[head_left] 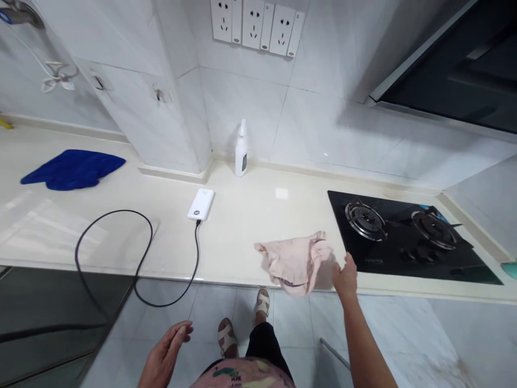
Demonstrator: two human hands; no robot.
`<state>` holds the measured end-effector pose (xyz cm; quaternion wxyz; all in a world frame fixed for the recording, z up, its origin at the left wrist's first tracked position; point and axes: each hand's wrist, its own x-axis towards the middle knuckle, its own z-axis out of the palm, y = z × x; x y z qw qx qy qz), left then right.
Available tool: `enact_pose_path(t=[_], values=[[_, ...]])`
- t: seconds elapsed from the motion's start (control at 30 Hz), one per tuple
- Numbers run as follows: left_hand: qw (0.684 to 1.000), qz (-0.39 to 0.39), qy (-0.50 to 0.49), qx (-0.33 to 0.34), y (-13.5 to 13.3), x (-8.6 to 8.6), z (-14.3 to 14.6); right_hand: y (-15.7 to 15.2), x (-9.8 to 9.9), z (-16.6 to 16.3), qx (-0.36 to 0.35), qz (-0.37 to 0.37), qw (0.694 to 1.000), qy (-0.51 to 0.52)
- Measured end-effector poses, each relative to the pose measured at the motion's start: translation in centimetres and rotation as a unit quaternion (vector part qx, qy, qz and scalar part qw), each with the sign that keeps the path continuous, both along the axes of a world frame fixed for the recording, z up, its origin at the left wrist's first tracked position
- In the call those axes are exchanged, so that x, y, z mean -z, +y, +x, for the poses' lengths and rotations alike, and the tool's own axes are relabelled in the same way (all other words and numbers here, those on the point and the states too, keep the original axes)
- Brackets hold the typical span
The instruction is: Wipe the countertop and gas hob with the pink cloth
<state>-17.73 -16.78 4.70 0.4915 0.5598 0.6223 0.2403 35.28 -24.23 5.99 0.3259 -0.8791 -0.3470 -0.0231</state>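
A crumpled pink cloth lies at the front edge of the cream countertop, partly hanging over it. My right hand reaches to the cloth's right side, with its fingers curled at the counter edge, touching or almost touching the fabric; a grip cannot be made out. My left hand hangs low at the bottom of the view, over the floor, fingers loosely spread and holding nothing.
A white power bank with a looping black cable lies left of centre. A white spray bottle stands by the wall. A blue cloth lies far left. A black gas hob fills the right side.
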Motion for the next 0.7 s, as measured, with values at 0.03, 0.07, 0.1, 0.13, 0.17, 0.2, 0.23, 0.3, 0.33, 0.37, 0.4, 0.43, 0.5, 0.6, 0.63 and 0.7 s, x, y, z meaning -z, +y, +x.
enact_pose_path(t=[0.03,0.07,0.1,0.13,0.17,0.2,0.23,0.3,0.33,0.37,0.4,0.43,0.5,0.6,0.63,0.7], values=[[1.000,-0.005,-0.002,-0.005,0.0,0.2,-0.2,-0.4,0.1,0.4,0.021,0.000,1.000,-0.017],[1.000,-0.010,-0.004,-0.010,0.1,0.4,-0.4,-0.5,0.3,0.4,0.029,-0.001,0.999,-0.027],[1.000,-0.016,-0.006,-0.012,0.2,0.5,-0.5,-0.3,0.5,0.0,0.024,-0.003,0.999,-0.033],[1.000,-0.020,-0.007,-0.015,0.3,0.5,-0.5,0.2,0.8,-0.7,0.006,-0.005,0.999,-0.036],[1.000,-0.023,-0.007,-0.017,0.4,0.4,-0.5,0.9,1.2,-1.5,-0.027,-0.013,0.999,-0.039],[1.000,-0.026,-0.006,-0.015,0.5,0.3,-0.4,1.7,1.7,-2.4,-0.067,-0.030,0.996,-0.044],[1.000,-0.029,-0.005,-0.011,0.6,0.1,-0.4,2.5,2.3,-3.2,-0.098,-0.058,0.992,-0.051],[0.999,-0.032,-0.005,-0.006,0.8,-0.2,-0.3,3.8,3.4,-4.6,-0.100,-0.135,0.984,-0.060],[0.999,-0.035,-0.006,-0.006,0.8,-0.2,-0.4,4.3,4.0,-5.0,-0.069,-0.173,0.981,-0.061],[0.999,-0.039,-0.007,-0.010,0.7,-0.2,-0.6,4.7,4.5,-5.4,-0.026,-0.202,0.977,-0.062],[0.999,-0.043,-0.007,-0.017,0.6,0.0,-0.9,5.2,5.0,-5.9,0.015,-0.218,0.974,-0.061],[0.999,-0.048,-0.007,-0.025,0.5,0.2,-1.2,5.7,5.3,-6.4,0.037,-0.227,0.971,-0.062],[0.997,-0.058,-0.007,-0.045,0.1,0.9,-1.9,7.4,5.4,-8.1,0.026,-0.238,0.969,-0.068],[0.996,-0.069,-0.014,-0.061,-0.4,1.5,-2.5,11.4,4.5,-12.5,-0.056,-0.267,0.961,-0.046],[0.996,-0.071,-0.017,-0.059,-0.4,1.5,-2.4,12.9,4.0,-14.4,-0.094,-0.279,0.955,-0.035],[0.996,-0.065,-0.022,-0.048,0.0,1.0,-1.9,15.8,3.1,-18.5,-0.187,-0.295,0.937,-0.017]])
